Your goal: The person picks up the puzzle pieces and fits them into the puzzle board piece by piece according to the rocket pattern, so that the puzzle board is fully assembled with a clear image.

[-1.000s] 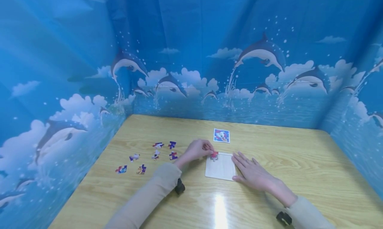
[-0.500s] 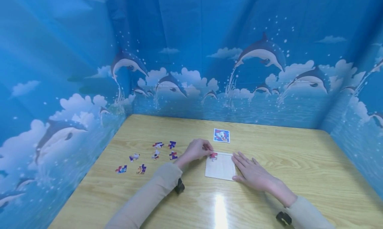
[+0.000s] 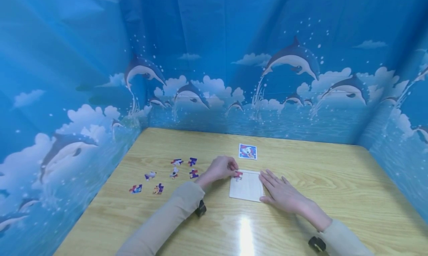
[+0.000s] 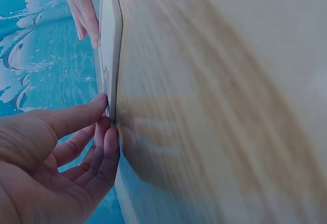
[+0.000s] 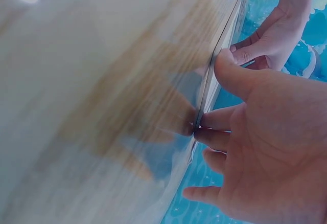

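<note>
A square pale wooden puzzle tray (image 3: 246, 190) lies flat on the table between the hands. In its far left corner sits a red-and-white puzzle piece (image 3: 239, 176). My left hand (image 3: 221, 167) pinches at this piece; in the left wrist view the thumb (image 4: 94, 110) is at the tray's corner, the other fingers curled beside its edge. My right hand (image 3: 284, 194) rests at the tray's right side with extended fingers. In the right wrist view its thumb (image 5: 232, 75) and fingertips touch the tray's edge (image 5: 210, 75).
Several loose puzzle pieces (image 3: 174, 172) lie scattered on the table (image 3: 321, 167) to the left. A small picture card (image 3: 247, 151) with a white cartoon figure lies beyond the tray. A blue dolphin-print curtain (image 3: 214, 62) surrounds the table's back and sides.
The puzzle piece has shifted slightly left into the tray's corner, the left hand moving a little with it. My right hand has stayed in place.
</note>
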A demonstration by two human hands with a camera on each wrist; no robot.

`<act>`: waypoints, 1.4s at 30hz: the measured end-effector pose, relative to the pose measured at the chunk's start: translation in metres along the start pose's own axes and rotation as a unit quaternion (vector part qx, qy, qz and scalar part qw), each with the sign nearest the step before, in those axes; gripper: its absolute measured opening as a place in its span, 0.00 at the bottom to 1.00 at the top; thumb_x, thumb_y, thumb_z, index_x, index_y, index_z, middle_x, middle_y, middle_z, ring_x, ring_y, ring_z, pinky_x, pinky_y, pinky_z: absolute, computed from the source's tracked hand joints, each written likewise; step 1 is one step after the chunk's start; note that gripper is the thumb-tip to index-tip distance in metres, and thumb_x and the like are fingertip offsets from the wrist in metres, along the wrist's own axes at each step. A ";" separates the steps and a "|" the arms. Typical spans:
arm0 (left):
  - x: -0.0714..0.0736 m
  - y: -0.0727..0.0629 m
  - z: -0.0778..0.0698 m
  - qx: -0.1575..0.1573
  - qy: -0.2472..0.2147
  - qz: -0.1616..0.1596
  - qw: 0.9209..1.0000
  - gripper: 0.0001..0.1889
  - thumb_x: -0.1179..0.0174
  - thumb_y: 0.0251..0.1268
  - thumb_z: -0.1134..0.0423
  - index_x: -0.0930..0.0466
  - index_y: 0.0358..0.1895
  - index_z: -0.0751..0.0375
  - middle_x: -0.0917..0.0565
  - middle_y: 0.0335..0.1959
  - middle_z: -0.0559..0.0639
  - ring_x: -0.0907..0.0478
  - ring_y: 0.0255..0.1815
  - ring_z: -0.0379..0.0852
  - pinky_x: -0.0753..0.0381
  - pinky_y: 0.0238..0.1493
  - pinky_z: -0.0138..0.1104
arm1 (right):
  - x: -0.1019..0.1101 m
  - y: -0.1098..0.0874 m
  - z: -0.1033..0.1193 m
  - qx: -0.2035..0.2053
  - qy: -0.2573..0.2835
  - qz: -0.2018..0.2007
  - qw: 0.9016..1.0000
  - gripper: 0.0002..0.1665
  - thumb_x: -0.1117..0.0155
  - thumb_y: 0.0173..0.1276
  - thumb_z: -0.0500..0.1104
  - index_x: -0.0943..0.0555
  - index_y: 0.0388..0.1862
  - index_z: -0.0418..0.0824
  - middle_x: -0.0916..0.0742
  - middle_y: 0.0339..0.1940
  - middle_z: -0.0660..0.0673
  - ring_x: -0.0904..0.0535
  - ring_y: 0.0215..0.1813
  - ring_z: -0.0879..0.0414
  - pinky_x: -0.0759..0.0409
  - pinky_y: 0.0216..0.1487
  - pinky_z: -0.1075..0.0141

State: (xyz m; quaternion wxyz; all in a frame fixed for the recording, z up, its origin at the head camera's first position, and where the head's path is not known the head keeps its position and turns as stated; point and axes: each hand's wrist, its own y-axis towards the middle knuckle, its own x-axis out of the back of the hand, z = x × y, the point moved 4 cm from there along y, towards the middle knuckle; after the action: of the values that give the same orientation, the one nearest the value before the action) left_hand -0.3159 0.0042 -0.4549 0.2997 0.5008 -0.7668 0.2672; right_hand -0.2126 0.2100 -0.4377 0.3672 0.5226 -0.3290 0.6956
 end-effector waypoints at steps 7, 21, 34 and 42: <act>0.000 0.000 -0.001 0.000 0.008 -0.011 1.000 0.09 0.27 0.58 0.65 0.17 0.39 0.54 0.19 0.31 0.43 0.23 0.32 0.39 0.20 0.35 0.29 | -0.001 0.000 -0.001 -0.001 -0.001 0.000 1.000 0.44 0.41 0.76 0.57 0.39 0.77 0.30 0.38 0.80 0.32 0.47 0.80 0.32 0.47 0.72 0.29; 0.022 -0.007 0.015 -0.021 -0.044 -0.046 0.998 0.06 0.37 0.71 0.58 0.16 0.46 0.53 0.16 0.41 0.45 0.21 0.38 0.39 0.17 0.37 0.29 | -0.001 0.001 -0.001 -0.004 0.003 0.005 1.000 0.45 0.42 0.75 0.59 0.40 0.78 0.31 0.38 0.80 0.32 0.48 0.80 0.33 0.48 0.73 0.29; 0.065 -0.021 0.039 -0.050 -0.053 -0.098 0.993 0.09 0.41 0.75 0.57 0.17 0.51 0.54 0.13 0.40 0.45 0.18 0.39 0.40 0.16 0.42 0.34 | -0.002 0.001 -0.001 -0.002 0.003 0.005 1.000 0.45 0.42 0.75 0.58 0.40 0.78 0.31 0.38 0.80 0.32 0.48 0.80 0.33 0.48 0.73 0.29; 0.104 -0.035 0.065 -0.053 -0.065 -0.127 0.988 0.12 0.41 0.76 0.57 0.17 0.54 0.57 0.13 0.45 0.48 0.16 0.46 0.46 0.15 0.49 0.39 | -0.002 0.001 0.000 -0.002 0.002 0.006 1.000 0.45 0.42 0.75 0.58 0.40 0.77 0.30 0.38 0.80 0.32 0.48 0.80 0.32 0.48 0.73 0.29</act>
State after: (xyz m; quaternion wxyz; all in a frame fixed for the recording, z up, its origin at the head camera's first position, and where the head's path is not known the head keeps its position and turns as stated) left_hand -0.3294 -0.1174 -0.4196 0.3072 0.5939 -0.7277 0.1530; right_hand -0.2133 0.2091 -0.4394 0.3651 0.5186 -0.3330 0.6977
